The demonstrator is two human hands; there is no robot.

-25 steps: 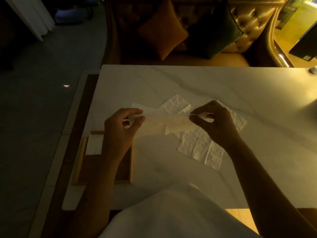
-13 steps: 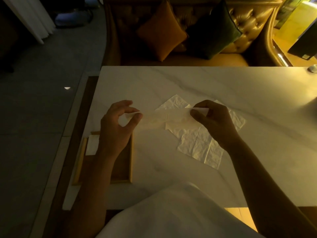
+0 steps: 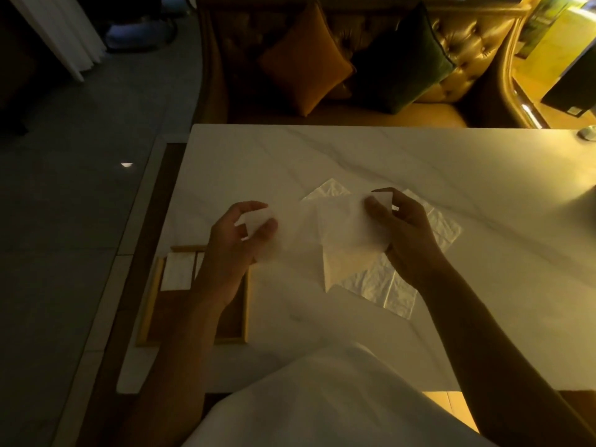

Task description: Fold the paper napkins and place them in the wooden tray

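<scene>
Over the worktop (image 3: 354, 162), my left grip (image 3: 232, 250) and right grip (image 3: 409, 237) each pinch one end of a paper napkin (image 3: 322, 230); wooden tray (image 3: 147, 301) below my left forearm.

Orange cushion (image 3: 304, 64), green cushion (image 3: 404, 58), tufted sofa (image 3: 471, 43).

We see the wooden tray (image 3: 149, 304) only in part: the left forearm (image 3: 206, 317) crosses its middle and hides one edge of the folded napkin (image 3: 177, 272) at its far end. Right of the tray, the held napkin (image 3: 322, 227) is blurred, its creases unreadable; with the right hand (image 3: 406, 240) it covers part of the loose napkins (image 3: 387, 285). Farther right, the frame cuts off the table (image 3: 354, 156) and a small unidentifiable object (image 3: 587, 133).
</scene>
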